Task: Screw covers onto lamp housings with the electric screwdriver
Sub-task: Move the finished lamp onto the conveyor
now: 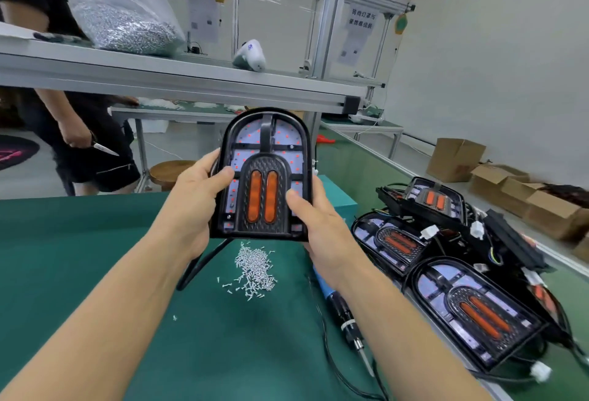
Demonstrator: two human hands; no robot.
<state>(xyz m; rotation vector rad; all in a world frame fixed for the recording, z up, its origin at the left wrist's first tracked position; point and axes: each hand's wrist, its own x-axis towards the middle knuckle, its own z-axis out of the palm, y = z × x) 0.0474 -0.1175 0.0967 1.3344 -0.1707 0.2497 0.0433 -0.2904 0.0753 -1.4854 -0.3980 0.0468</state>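
Starting from the left, the left hand [194, 200] is seen curled round one edge of a lamp housing [265, 174], thumb pressed on its face, and the right hand [314, 225] grips the opposite edge likewise, so the piece is held upright above the green mat [79, 257], probably for inspection. Loose screws [255, 270] are heaped below within reach, the electric screwdriver [345, 321] is left lying unused beside them, and more lamps [462, 302] are piled rightward

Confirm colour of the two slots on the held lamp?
Orange, set in a black textured cover on the lamp. Head view, the only one, shows it clearly.
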